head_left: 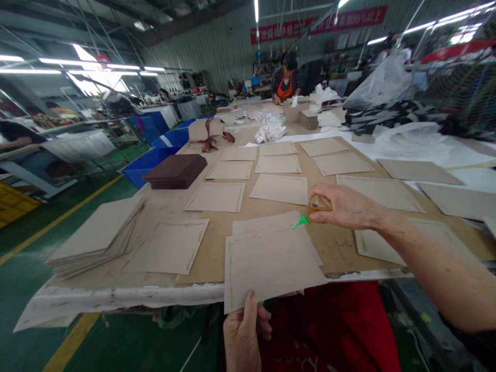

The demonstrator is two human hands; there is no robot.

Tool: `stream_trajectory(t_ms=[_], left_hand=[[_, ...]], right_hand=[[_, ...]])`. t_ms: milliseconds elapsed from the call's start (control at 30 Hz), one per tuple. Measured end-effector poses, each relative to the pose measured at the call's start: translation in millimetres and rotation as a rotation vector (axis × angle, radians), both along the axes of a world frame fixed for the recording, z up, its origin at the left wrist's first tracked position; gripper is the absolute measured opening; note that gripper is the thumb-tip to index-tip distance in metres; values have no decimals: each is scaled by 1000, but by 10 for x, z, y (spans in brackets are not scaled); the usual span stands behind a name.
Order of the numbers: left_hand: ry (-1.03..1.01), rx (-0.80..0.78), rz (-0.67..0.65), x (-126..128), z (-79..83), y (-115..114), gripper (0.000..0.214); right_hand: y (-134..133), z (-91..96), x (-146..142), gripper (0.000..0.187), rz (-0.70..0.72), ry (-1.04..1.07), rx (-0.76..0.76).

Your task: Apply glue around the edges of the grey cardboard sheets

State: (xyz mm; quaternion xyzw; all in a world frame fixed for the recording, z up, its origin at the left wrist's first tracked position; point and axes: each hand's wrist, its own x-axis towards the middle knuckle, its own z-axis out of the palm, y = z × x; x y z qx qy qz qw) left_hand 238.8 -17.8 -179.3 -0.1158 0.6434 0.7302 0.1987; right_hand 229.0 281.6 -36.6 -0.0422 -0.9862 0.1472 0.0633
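Note:
My left hand [248, 330] pinches the lower left corner of a beige board [271, 266] between thumb and fingers. That board is tilted over the table's front edge and partly covers another beige board [267, 223]. A glue-like line runs along its left and top edges. My right hand [341, 205] is closed around a small amber squeeze bottle [320, 203] with a green nozzle [300, 222]. The nozzle tip points down at the board's top edge, near its right end; whether it touches I cannot tell. Similar boards, such as one flat board [281, 189], lie in rows beyond my hands.
At left is a stack of beige boards [96, 227], with a dark brown stack [178, 170] behind it. Blue bins [135, 168] stand beside the table. Crumpled plastic [270, 126] lies farther back. A person in an orange apron [285, 88] works at the far end.

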Motion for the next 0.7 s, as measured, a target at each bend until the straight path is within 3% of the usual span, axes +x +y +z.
stream_trajectory(t_ms=[300,500,700], left_hand=[[-23,17,25,-8,49,20,49],[-21,-13,27,-13,53,11,52],[-27,-13,35,-1,59,12,51]], right_hand=[[-78,84,537,25,129,-85,-89],[-43,-85,391,31,95,88,0],[-21,-37,488,29,120,-46,-59]])
